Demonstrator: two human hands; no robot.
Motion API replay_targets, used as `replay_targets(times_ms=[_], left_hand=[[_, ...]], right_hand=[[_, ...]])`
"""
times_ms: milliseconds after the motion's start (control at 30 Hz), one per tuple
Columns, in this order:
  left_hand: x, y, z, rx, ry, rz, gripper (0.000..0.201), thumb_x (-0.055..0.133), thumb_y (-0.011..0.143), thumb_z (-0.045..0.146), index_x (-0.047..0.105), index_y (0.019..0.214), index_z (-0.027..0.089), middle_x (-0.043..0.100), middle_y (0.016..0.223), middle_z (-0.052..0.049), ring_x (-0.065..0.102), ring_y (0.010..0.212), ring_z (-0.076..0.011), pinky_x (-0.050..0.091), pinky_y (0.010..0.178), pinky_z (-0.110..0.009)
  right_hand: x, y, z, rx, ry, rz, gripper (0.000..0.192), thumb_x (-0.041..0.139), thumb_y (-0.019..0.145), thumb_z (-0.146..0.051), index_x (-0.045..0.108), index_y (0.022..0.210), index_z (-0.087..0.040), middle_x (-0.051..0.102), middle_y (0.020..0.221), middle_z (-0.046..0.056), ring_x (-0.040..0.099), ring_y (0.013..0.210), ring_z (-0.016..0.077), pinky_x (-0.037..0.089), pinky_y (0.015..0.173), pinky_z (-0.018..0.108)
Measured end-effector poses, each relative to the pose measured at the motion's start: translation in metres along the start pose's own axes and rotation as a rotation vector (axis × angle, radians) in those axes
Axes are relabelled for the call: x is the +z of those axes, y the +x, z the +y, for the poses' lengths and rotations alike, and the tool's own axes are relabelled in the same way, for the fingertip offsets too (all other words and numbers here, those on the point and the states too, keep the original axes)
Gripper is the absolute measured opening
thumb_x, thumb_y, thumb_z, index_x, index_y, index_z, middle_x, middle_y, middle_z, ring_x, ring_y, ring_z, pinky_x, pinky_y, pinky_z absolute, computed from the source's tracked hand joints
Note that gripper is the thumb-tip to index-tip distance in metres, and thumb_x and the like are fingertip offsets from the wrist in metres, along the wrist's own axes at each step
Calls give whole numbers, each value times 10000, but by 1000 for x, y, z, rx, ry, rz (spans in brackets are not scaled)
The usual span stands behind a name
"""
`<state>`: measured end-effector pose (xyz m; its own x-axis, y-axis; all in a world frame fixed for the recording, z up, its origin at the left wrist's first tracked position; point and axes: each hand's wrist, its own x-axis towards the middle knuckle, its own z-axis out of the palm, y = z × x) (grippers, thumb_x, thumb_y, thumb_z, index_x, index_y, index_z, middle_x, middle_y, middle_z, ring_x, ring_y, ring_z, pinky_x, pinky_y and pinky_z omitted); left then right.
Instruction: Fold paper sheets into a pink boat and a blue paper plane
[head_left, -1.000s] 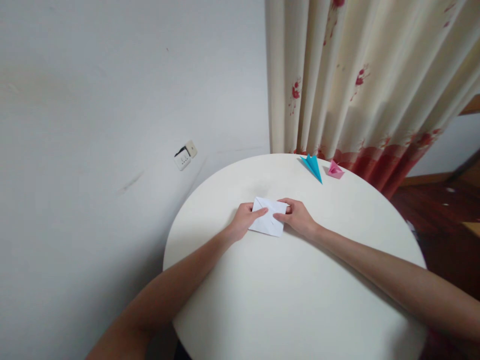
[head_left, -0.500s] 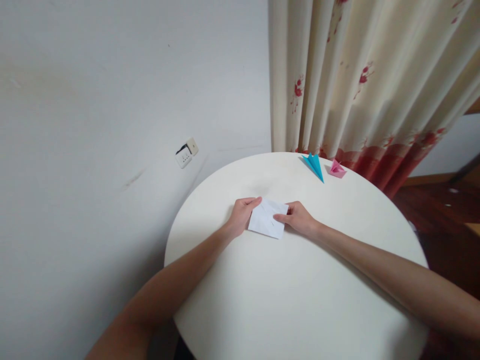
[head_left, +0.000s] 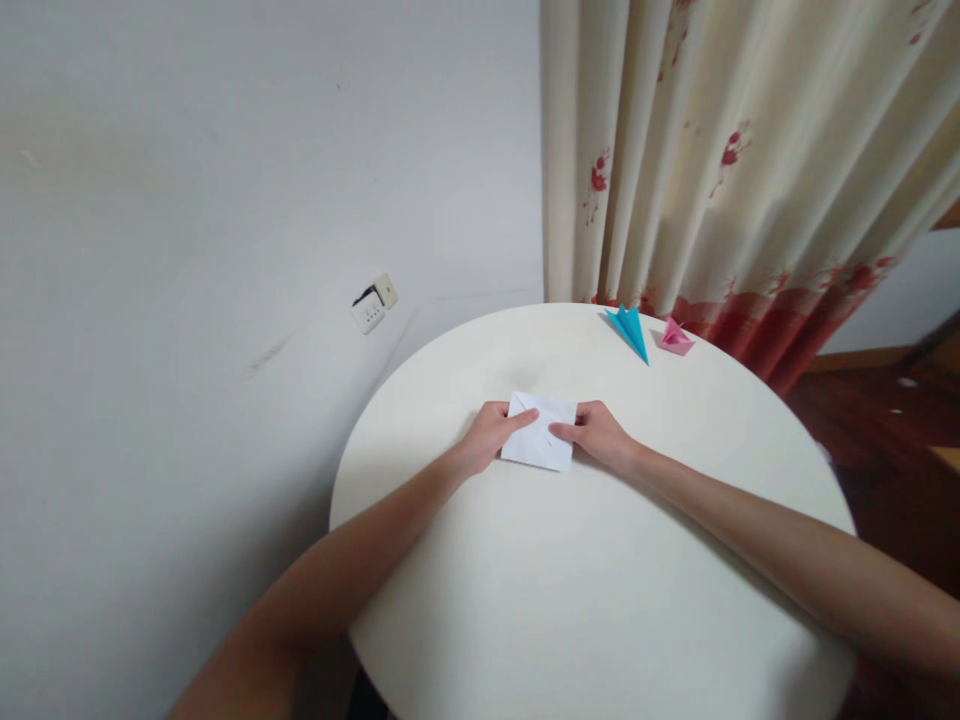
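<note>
A folded white paper [head_left: 538,450], roughly square with crease lines on its face, is held between my two hands above the table. My left hand [head_left: 491,435] grips its left edge, the thumb lying across the top face and the fingers hidden beneath. On the opposite edge, my right hand [head_left: 596,432] pinches the paper with its thumb on top and its fingers behind.
The round white table [head_left: 600,580] stands against a white wall with a socket [head_left: 369,312]. Near its far edge lie a blue paper plane [head_left: 630,332] and a pink paper boat [head_left: 676,338]. A flowered curtain [head_left: 675,150] hangs behind them.
My left thumb has shifted from the paper's upper left corner further in over its face. The paper has turned slightly and sits straighter. My right hand keeps its grip.
</note>
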<state>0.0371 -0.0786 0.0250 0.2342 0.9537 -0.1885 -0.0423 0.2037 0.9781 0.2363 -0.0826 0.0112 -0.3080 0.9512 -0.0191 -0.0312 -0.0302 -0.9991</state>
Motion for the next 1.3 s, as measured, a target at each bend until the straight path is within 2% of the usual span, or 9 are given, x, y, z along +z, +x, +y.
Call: replay_targets(times_ms=[100,267,500,667,767,867,1067,1167,1300], left_hand=[[3,-1,-3,24,-3,33,540,906,587,495,770,914,88,770,930,-153,719,765,-247,546,681,-330],[2,0,-3,70,-24,89,544,898,596,512,769,900,79,770,925,-162,730,787,-267,559,695,-340],[4,-2,-2,36,-49,-3,546,920,592,438,762,987,96,770,984,-152,735,852,-273,572,759,-358],[4,-1,-3,58,-43,43,530,930,574,430,766,962,109,764,1033,-150,735,874,-285,576,780,-373],[5,0,-4,90,-57,33,512,914,605,437,764,967,108,762,1044,-150,733,892,-285,572,801,-375],[5,0,-5,109,-59,27,514,899,633,440,759,993,100,758,1060,-154,730,901,-282,565,818,-374],[4,1,-6,119,-41,36,518,888,639,460,764,985,95,760,1041,-157,724,897,-278,552,801,-359],[4,1,-6,118,-40,45,503,885,640,464,770,967,99,764,1019,-147,723,878,-269,550,781,-345],[3,1,-7,119,-43,33,504,882,646,462,769,978,100,766,1003,-138,721,851,-258,547,760,-334]], right_hand=[[1,0,0,3,73,13,381,846,615,-431,756,794,-106,746,782,73,639,674,181,512,679,334],[1,-1,2,-12,92,-69,457,870,603,-445,770,904,-116,766,902,99,684,753,212,539,727,357],[0,0,5,-4,32,-61,399,832,629,-485,755,792,-130,741,789,65,636,663,177,492,657,308],[1,2,5,-13,36,-55,460,775,646,-600,688,682,-149,640,638,12,523,582,138,407,579,278],[1,3,6,-42,-14,3,507,699,697,-656,600,592,-170,517,544,-26,410,528,110,309,525,262],[-1,5,9,-74,-52,66,546,628,738,-692,537,552,-186,444,521,-35,355,521,107,260,508,265],[-3,8,12,-103,-73,112,552,601,764,-700,582,595,-175,479,545,-24,368,539,117,275,510,262],[-2,5,8,-97,-56,120,540,660,737,-677,579,571,-170,479,517,-30,365,515,104,265,491,255],[2,-1,1,-41,54,13,445,805,644,-558,711,742,-134,654,652,18,519,565,130,384,531,258]])
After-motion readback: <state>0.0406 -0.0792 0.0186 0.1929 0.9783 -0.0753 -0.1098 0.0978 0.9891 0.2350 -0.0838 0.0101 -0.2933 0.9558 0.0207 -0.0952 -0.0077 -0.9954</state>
